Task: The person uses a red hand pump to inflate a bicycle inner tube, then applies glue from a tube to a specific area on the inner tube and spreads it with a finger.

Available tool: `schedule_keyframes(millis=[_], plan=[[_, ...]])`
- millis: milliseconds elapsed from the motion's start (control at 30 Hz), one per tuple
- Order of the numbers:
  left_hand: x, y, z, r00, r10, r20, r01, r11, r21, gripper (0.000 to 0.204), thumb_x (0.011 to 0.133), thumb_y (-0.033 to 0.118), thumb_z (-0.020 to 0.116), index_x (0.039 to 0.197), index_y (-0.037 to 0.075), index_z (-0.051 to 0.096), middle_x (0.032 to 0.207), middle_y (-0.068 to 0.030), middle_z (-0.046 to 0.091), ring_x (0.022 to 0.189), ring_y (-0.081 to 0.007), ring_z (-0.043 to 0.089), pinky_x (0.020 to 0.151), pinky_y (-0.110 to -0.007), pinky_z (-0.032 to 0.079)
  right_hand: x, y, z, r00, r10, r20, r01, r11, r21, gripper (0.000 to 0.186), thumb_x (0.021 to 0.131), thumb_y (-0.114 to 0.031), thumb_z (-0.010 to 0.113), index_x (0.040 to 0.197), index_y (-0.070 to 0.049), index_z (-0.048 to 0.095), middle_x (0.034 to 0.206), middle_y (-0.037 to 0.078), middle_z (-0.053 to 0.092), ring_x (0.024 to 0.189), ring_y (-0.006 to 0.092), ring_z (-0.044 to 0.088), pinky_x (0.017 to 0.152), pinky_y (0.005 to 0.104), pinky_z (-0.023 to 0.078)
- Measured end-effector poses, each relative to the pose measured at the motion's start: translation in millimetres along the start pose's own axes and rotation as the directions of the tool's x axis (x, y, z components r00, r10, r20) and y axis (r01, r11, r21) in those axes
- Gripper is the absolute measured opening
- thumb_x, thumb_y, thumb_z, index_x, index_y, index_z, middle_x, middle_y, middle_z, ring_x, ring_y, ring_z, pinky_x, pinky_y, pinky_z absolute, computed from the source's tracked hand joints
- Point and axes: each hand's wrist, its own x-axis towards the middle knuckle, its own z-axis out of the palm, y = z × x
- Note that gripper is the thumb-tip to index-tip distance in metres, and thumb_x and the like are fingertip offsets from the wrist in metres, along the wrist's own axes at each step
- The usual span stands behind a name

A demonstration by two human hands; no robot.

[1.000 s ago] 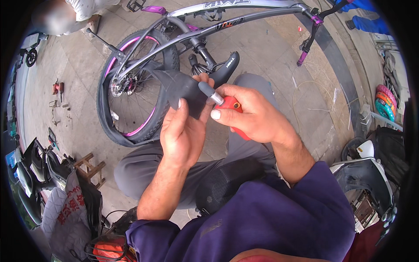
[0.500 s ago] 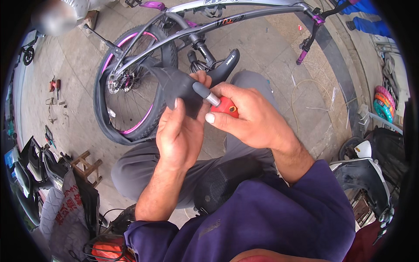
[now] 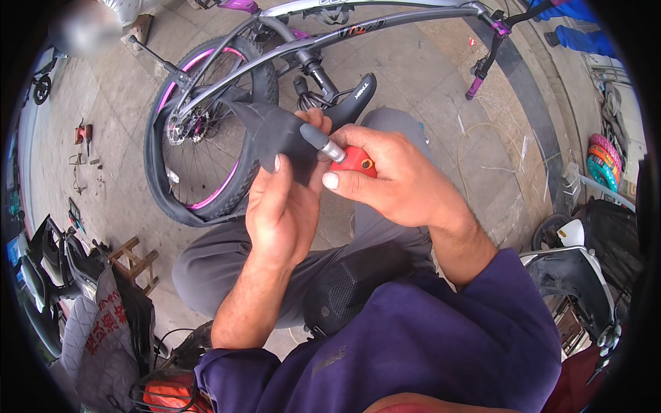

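Observation:
My left hand (image 3: 279, 213) grips a flattened black inner tube (image 3: 272, 138), thumb on the near side and fingers behind it. That tube runs back to the bicycle wheel (image 3: 258, 182), which has a knobby black tyre and a pink rim. In my right hand (image 3: 406, 186) is a red hand tool (image 3: 357, 162) with a silver collar and a grey rounded tip. Its tip points up and left beside the stretched tube; whether it touches the rubber I cannot tell. My right thumb lies along the tool's red body.
The grey bicycle frame (image 3: 303, 45) and black saddle (image 3: 354, 100) lie just beyond my hands. Small parts and tools (image 3: 82, 134) are on the paving at left, near a wooden stool (image 3: 134, 265). Scooters stand on both sides. Coloured rings (image 3: 604, 163) are stacked at right.
The red tool has shifted very slightly left, and its tip has tilted a little. My left hand keeps its hold on the inner tube. The whole view has moved slightly.

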Motion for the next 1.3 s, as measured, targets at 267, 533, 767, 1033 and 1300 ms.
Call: schedule_keyframes(millis=[267,533,767,1033,1300], plan=[[2.6,0.3,1.0,0.999,-0.021,0.035,0.024,0.996,-0.081,0.06,0.107,0.037,0.051,0.153,0.0,0.038,0.157,-0.0165,0.042,0.151,-0.0294,0.034,0.126,-0.049,0.026,-0.6,0.9,-2.3,0.998,-0.058,-0.002,0.057,0.977,-0.205,0.035,0.088,-0.026,0.072,0.109,0.0,0.062,0.088,0.022,0.072,0.084,0.0424,0.07,0.074,0.051,0.054],[3.2,4.8,4.5,0.996,-0.086,0.001,0.085,0.984,-0.154,0.062,0.107,0.04,0.05,0.154,0.001,0.038,0.158,-0.0166,0.041,0.152,-0.0287,0.033,0.127,-0.048,0.023,-6.8,1.0,6.5,0.992,-0.12,-0.03,0.104,0.939,-0.327,0.036,0.089,-0.024,0.071,0.112,0.0,0.057,0.091,0.021,0.073,0.087,0.0418,0.071,0.074,0.0503,0.054],[4.8,7.6,4.9,0.994,-0.108,0.02,0.11,0.972,-0.207,0.063,0.108,0.041,0.047,0.155,0.0,0.035,0.16,-0.0159,0.039,0.154,-0.0293,0.029,0.128,-0.048,0.022,-3.0,5.3,3.2,0.996,-0.085,-0.023,0.08,0.985,-0.155,0.037,0.09,-0.024,0.07,0.113,0.0,0.056,0.095,0.022,0.072,0.089,0.0438,0.07,0.076,0.0501,0.054],[3.3,10.7,8.4,0.993,-0.116,0.001,0.113,0.97,-0.216,0.063,0.108,0.041,0.049,0.155,0.001,0.036,0.16,-0.0154,0.039,0.153,-0.0279,0.031,0.128,-0.048,0.024,-2.6,5.7,-5.7,0.997,0.038,0.072,-0.04,0.999,0.028,0.049,0.087,-0.024,0.076,0.126,-0.001,0.057,0.104,0.018,0.069,0.096,0.037,0.07,0.083,0.0422,0.054],[3.7,11.4,5.8,0.994,-0.106,-0.04,0.095,0.973,-0.212,0.064,0.108,0.041,0.048,0.157,0.002,0.034,0.164,-0.0133,0.037,0.154,-0.0284,0.03,0.128,-0.048,0.024,-1.3,2.4,-2.9,0.997,0.038,0.067,-0.041,0.998,0.046,0.038,0.091,-0.023,0.07,0.116,0.002,0.058,0.096,0.019,0.074,0.092,0.0368,0.073,0.079,0.0434,0.055]])
